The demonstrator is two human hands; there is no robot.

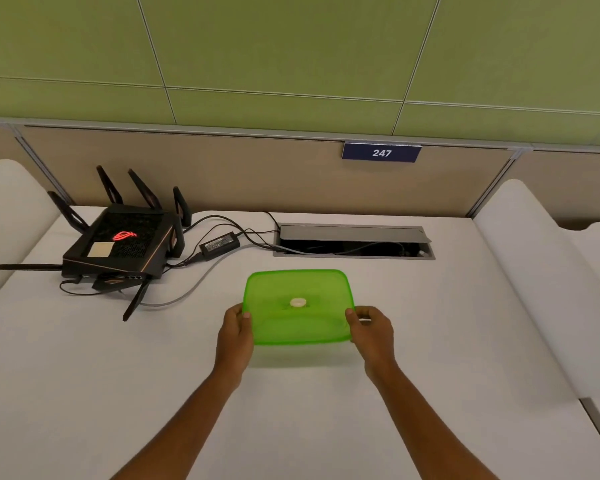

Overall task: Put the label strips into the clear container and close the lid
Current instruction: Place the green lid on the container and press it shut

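- The left hand [235, 329] has its grip closed on the left edge of the green lid [298, 306], thumb on top of the rim and the other fingers hidden beneath.
- The right hand [371, 327] pinches the right edge in the same manner, thumb over the rim.
- The lid is translucent green plastic, a rounded rectangle with a raised border and a small pale round knob [298, 302] at its centre. It is tilted, its near edge lower, and a soft greenish shadow lies on the tabletop [326, 427] under it.
- I cannot tell whether the clear container sits beneath the lid; neither it nor the label strips can be made out.
- The tabletop is smooth, matte white, and bare in front of and to the right of the lid.
- Behind the lid, well apart, a grey metal cable hatch [354, 241] is set into the surface, its flap raised.
- At far left stands a black angular router [121, 247] with several antennas and a glowing red emblem; its power brick [219, 244] and cables [187, 289] trail toward the hatch.
- A tan partition [222, 174] carries a blue plate reading 247 [381, 153], with green wall panels [291, 46] above.
- White rounded dividers [534, 271] flank both sides.
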